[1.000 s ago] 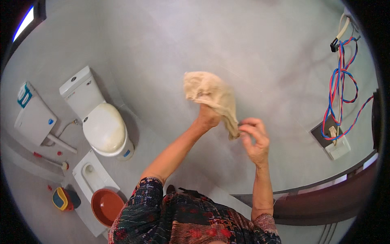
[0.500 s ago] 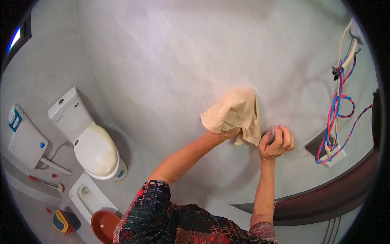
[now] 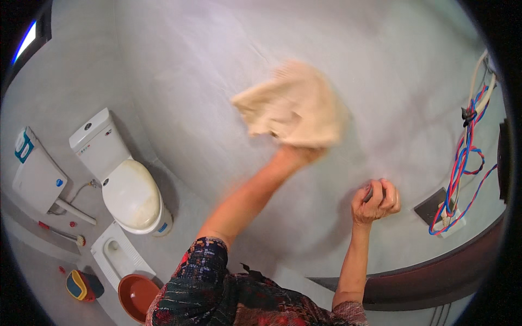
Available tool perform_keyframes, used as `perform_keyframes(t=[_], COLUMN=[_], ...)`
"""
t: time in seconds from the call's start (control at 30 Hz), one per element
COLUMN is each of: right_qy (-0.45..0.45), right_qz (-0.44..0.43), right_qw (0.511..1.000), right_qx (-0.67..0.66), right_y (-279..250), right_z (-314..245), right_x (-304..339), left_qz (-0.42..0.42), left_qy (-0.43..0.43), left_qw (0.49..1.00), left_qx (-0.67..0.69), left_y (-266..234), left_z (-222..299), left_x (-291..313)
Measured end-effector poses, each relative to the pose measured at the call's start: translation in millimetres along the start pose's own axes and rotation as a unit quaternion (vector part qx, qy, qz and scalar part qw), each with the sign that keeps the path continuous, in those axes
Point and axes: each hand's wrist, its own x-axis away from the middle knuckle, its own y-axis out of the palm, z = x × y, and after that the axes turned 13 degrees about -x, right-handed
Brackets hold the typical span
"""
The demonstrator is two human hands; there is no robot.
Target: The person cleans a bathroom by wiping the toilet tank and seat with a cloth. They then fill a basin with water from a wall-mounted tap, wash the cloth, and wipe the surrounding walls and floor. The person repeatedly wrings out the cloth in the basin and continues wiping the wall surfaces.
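A beige ribbed cloth (image 3: pixel 296 108) is spread against the grey wall in front of me, blurred by motion. My left hand (image 3: pixel 307 154) holds it from below; the fingers are covered by the cloth. Lower and to the right, my right hand (image 3: pixel 376 202) is closed, its curled fingers close to the wall. A small greyish thing shows between its thumb and fingers, too little of it to name. Both of my forearms reach up from patterned sleeves.
Red and blue twisted wires (image 3: pixel 462 157) hang at the right before a dark socket plate (image 3: pixel 429 206). A dark brown curved edge (image 3: pixel 435 277) runs below. At left stand a white toilet (image 3: pixel 132 195), a squat pan (image 3: pixel 117 252), a brown basin (image 3: pixel 136 298) and a small bucket (image 3: pixel 84 285).
My left hand has swept the cloth up and slightly left along the wall, away from my right hand. The right hand remains closed near the wall; the whole view has shifted a little.
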Motion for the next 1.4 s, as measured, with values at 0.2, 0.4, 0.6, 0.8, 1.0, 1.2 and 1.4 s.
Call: perform_keyframes(t=[0.2,0.4,0.6,0.8,1.0,1.2,1.4], right_qy=[0.026,0.026,0.015,0.021,0.008,0.013,0.004], right_qz=[0.023,0.016,0.02,0.017,0.018,0.012,0.009], right_qw=[0.999,0.999,0.999,0.999,0.999,0.998,0.998], right_qx=[-0.006,-0.018,0.024,0.038,0.051,0.062,0.061], right_y=[1,-5,1,3,2,5,5], right_z=[-11,1,-4,-11,-8,-9,-10], right_x=[-9,0,-2,-4,-2,-2,-3], left_qz=[-0.037,0.133,0.19,0.196,0.092,0.112,0.127], left_qy=[0.281,0.177,0.108,0.001,0.053,0.259,0.213], left_qw=[0.959,0.968,0.941,0.981,0.993,0.955,0.963], left_qx=[-0.012,-0.116,-0.259,-0.009,-0.054,-0.088,-0.109], left_y=[69,-4,-92,-119,-57,-1,-47], left_z=[-1,14,-71,-91,-38,-10,-37], left_x=[40,-3,-74,-80,-61,-34,-63])
